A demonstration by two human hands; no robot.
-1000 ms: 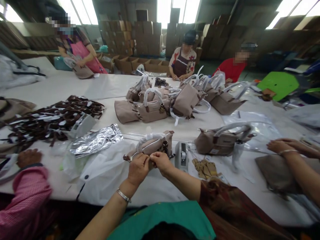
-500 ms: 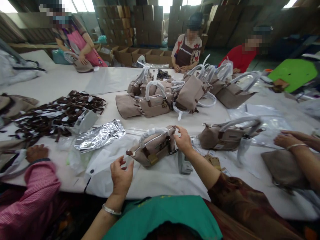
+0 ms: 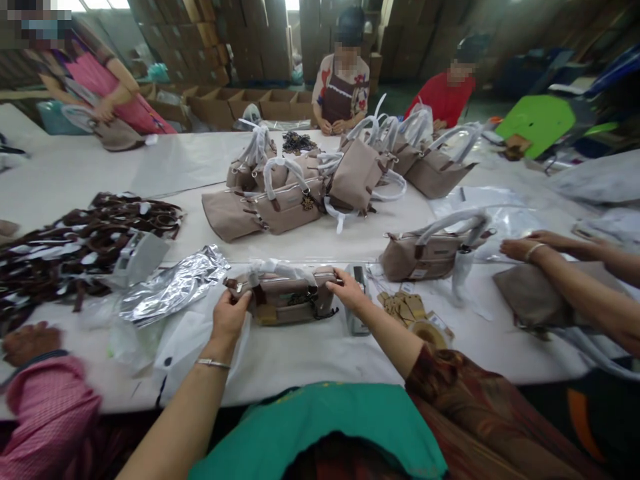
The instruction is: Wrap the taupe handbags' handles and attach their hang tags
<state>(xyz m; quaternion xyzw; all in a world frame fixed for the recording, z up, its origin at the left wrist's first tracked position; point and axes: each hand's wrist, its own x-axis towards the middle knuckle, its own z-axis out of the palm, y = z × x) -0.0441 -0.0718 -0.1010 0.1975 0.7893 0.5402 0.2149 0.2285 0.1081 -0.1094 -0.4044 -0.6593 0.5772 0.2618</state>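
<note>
A taupe handbag (image 3: 287,310) with plastic-wrapped handles stands on the white table in front of me. My left hand (image 3: 231,313) is closed on its left top corner, beside the zip end. On the opposite corner, my right hand (image 3: 347,291) pinches the bag's top edge. A brown tag hangs on the bag's front, and dark hardware shows around the front pocket. Just right of the bag, close to my right forearm, stands a grey box-shaped device (image 3: 358,307). Brown card tags (image 3: 403,307) lie beyond that forearm, next to a roll of tape (image 3: 427,332).
Several taupe handbags (image 3: 295,207) stand mid-table; another handbag (image 3: 420,257) is to the right. Brown straps (image 3: 90,233) heap at left, near silver foil (image 3: 175,283). Co-workers' hands are at both sides, a pink-checked sleeve (image 3: 55,413) at left. Three people work across the table.
My left hand has moved from beside the bag onto its left corner. The bag has turned squarer to me, its handles folded lower. The whole view has shifted.
</note>
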